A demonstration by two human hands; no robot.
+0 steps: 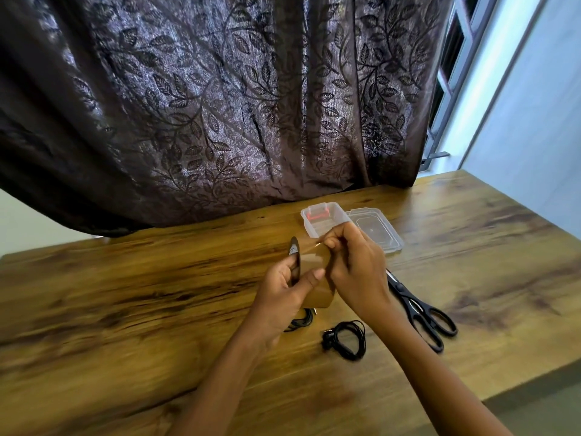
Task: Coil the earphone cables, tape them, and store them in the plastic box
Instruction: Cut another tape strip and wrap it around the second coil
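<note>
Gripping the brown tape roll [319,297], our left hand [283,291] half hid one black earphone coil [303,320]; our right hand [355,265] pinched its strip [311,249]; the clear plastic box [314,228] held something red [318,214].

The curtain [220,105] is a deep brown that turns greyish purple where daylight comes through. It is patterned all over with darker leaves on trailing vines. The table [125,294] is warm honey-brown wood grain, crossed by long dark, almost black streaks. The roll of tape [319,289] is glossy tan-brown, and its side face is dark with a small white patch. The box [327,220] is clear plastic with a red glint inside, and the lid [380,231] is clear too. The scissors [421,313] have black handles and silvery blades. The coiled earphones [349,339] are black, as is the other bundle of cable [303,322]. The wall [534,121] is a pale bluish white and the window frame [452,73] is grey.
</note>
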